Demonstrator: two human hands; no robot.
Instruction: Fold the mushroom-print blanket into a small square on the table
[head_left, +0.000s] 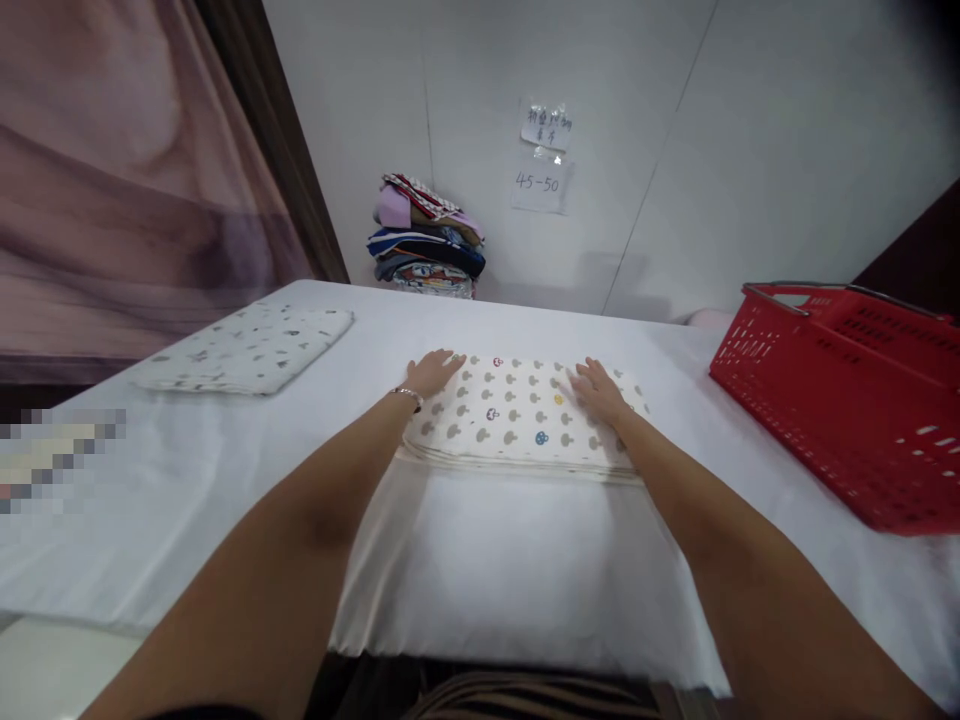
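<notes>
A folded white cloth point(514, 425) printed with small grey, red, yellow and blue mushrooms lies flat in front of me, its layered edges facing my body. My left hand point(433, 374), with a bracelet at the wrist, rests at the cloth's far left corner, fingers stretched out. On the right part of the cloth, my right hand point(598, 392) lies with its fingers extended over the print. Neither hand grasps anything that I can see; both touch the cloth from above.
Another folded patterned cloth point(251, 348) lies on the left of the white-covered table point(525, 570). A red plastic basket point(840, 400) stands at the right. Beyond the far edge is a stack of folded fabrics point(427, 240); paper notes point(541, 185) hang on the wall.
</notes>
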